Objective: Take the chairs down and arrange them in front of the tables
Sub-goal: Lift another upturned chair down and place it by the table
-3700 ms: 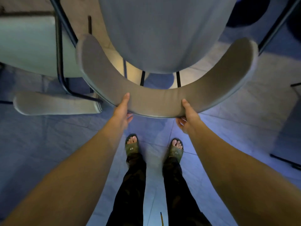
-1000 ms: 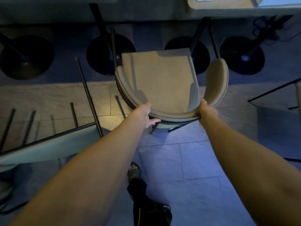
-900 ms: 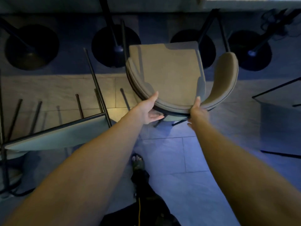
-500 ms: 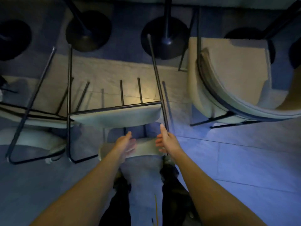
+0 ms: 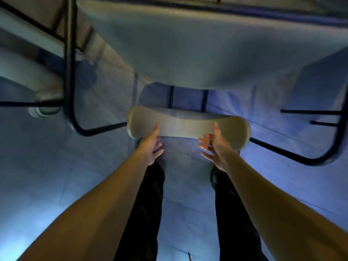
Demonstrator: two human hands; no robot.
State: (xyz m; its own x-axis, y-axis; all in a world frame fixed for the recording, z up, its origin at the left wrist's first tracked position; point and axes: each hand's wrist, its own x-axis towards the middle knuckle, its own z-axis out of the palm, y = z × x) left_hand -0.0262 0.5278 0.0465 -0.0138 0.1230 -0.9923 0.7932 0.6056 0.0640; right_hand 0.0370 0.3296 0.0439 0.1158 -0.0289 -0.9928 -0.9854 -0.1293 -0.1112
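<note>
A beige upholstered chair hangs upside down in front of me, its seat (image 5: 207, 49) filling the top of the view and its curved backrest (image 5: 188, 127) pointing down toward the floor. My left hand (image 5: 150, 147) is at the backrest's left part, thumb on its face and fingers spread just below its edge. My right hand (image 5: 216, 149) mirrors it on the right part, thumb touching and fingers apart underneath. Neither hand has closed around the backrest.
The chair's black tube frame loops down on the left (image 5: 69, 72) and right (image 5: 301, 159) of the backrest. Another upturned chair (image 5: 45, 102) hangs at the left. Dark chair legs (image 5: 310, 111) show at the right edge. My legs stand on the tiled floor (image 5: 56, 176) below.
I have let go of the upright chair, stepped left to an upturned one and moved in close. Both hands have risen to its backrest and the thumbs now touch it.
</note>
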